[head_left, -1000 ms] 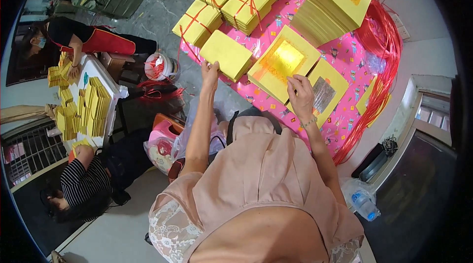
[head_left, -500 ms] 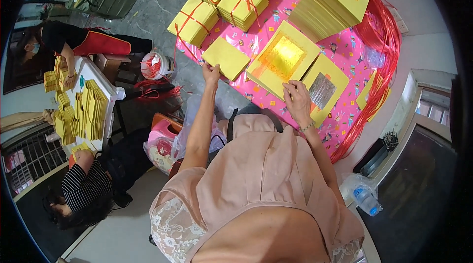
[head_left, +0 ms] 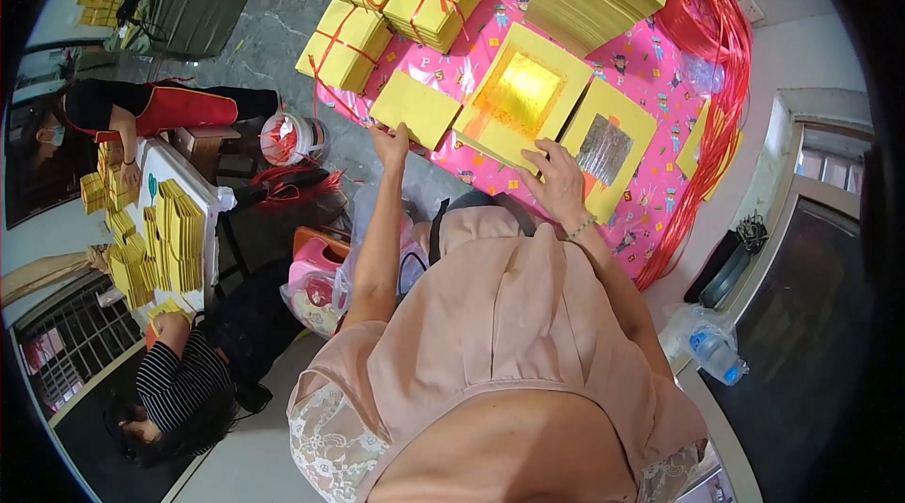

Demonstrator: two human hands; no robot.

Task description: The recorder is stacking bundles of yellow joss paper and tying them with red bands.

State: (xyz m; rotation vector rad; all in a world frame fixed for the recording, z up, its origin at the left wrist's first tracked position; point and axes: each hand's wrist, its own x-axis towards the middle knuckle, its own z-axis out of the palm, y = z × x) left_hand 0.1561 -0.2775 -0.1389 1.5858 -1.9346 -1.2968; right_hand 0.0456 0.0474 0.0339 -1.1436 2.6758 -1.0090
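Note:
My left hand (head_left: 390, 142) pinches the near-left corner of a plain yellow paper piece (head_left: 415, 110), which lies flat on a pink patterned table cover (head_left: 471, 166). Right of it rests a pile of yellow paper sheets with a gold foil square (head_left: 526, 91). My right hand (head_left: 558, 181), wearing a bracelet, is over that pile's near edge, fingers apart and thumb out; whether its fingertips press the paper I cannot tell. Beside that hand, to the right, lies yellow paper with a silver foil square (head_left: 606, 149).
Red-tied yellow paper bundles (head_left: 344, 46) and a tall paper stack (head_left: 594, 3) stand farther back. Red plastic strings (head_left: 731, 116) hang along the right edge. Left are a bucket (head_left: 306, 140), a pink bag (head_left: 316, 291), and two people at a white table (head_left: 212, 220) with folded yellow papers.
The whole view has shifted slightly, so the table sits farther left. My right hand's thumb has spread away from its fingers. My left hand stays at the plain paper's corner.

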